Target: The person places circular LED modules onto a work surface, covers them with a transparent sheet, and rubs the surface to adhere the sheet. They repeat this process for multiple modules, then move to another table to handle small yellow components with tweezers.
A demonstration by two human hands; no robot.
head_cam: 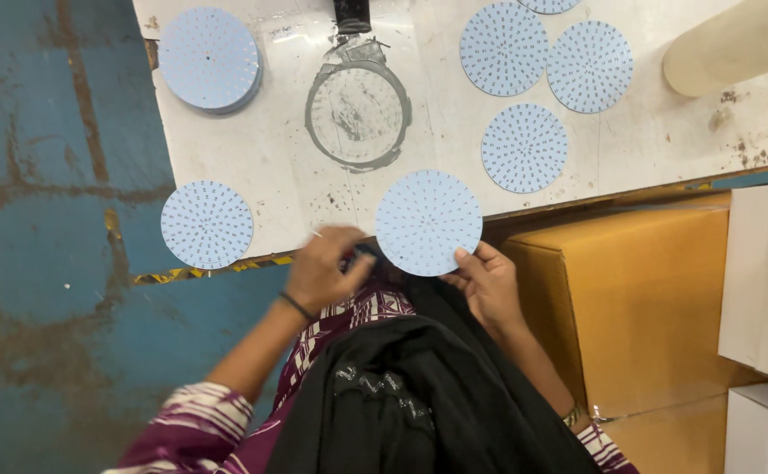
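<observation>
My right hand (488, 283) grips the lower right edge of a round pale blue disc (428, 221) covered in small dots, held at the near edge of the white worktable (287, 167). My left hand (327, 268) is curled just left of the disc, fingers closed around a small thin object at the table edge. Another such disc (207, 224) hangs half over the table's left near corner. A stack of discs (209, 59) sits at the far left of the table.
Three more discs lie on the right part of the table (524, 147) (503, 47) (589, 67). A grey circular mark or fixture (358, 114) sits mid-table. A cream cylinder (735, 44) lies far right. Brown cardboard box (638, 307) and white boxes (766, 281) stand to my right.
</observation>
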